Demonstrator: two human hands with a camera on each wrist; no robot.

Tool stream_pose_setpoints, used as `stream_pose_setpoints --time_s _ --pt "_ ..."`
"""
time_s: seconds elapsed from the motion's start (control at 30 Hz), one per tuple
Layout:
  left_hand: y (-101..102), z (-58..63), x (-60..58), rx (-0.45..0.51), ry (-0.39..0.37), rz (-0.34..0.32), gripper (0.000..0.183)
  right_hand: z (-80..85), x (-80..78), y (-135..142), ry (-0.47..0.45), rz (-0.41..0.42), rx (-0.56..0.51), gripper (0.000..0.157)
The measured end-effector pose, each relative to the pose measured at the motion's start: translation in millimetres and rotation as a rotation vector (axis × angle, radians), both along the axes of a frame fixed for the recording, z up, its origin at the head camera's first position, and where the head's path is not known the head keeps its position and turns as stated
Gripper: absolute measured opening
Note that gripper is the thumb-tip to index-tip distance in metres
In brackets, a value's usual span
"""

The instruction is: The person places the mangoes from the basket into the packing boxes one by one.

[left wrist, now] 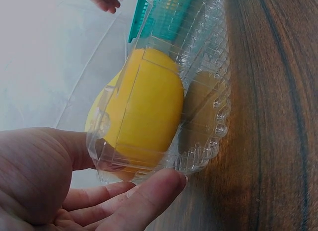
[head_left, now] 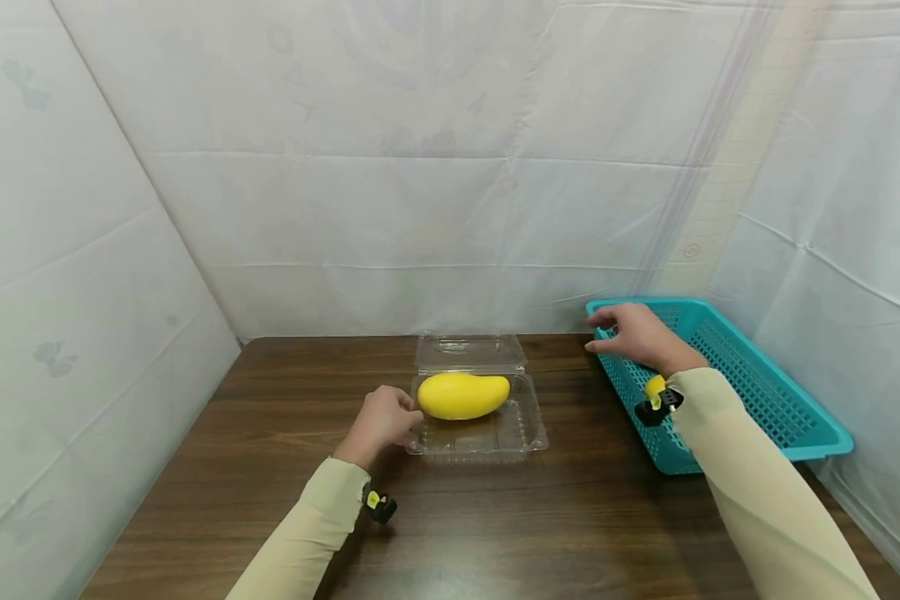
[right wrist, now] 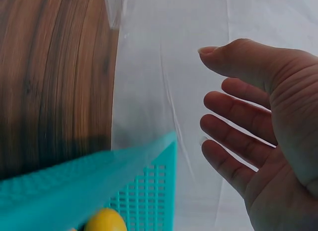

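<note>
A yellow mango (head_left: 461,396) lies in the back part of a clear plastic clamshell container (head_left: 495,437) on the table, its lid (head_left: 471,353) folded back behind it. My left hand (head_left: 382,419) is at the container's left side. In the left wrist view, its fingers (left wrist: 149,198) and thumb pinch the container's near wall, one digit showing through the plastic. My right hand (head_left: 636,335) hovers over the left rim of a teal basket (head_left: 761,396), holding nothing, its fingers spread in a loose curve in the right wrist view.
A smaller yellow fruit (right wrist: 106,221) sits inside the basket, partly hidden by its wall. The dark wooden table (head_left: 285,467) meets hanging white sheeting (head_left: 360,208) at the back and both sides.
</note>
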State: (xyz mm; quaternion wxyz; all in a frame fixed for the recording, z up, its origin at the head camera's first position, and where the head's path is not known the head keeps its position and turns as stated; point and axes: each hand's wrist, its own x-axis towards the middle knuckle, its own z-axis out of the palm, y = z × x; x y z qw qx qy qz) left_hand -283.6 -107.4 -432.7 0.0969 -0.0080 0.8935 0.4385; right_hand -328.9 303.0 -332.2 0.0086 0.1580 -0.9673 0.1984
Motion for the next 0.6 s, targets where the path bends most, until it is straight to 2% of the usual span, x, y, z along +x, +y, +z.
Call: stream_pose_setpoints --time_s 0.3,0.6 --pt "1.1 -0.7 0.1 -0.001 -0.002 0.010 0.012 -6.3 -4.8 26.1 -0.007 -0.018 0.031 0.048" --pt "0.5 0.1 0.7 -0.011 -0.004 0.012 0.011 -13.0 -7.4 50.2 -0.022 0.004 0.022 0.045"
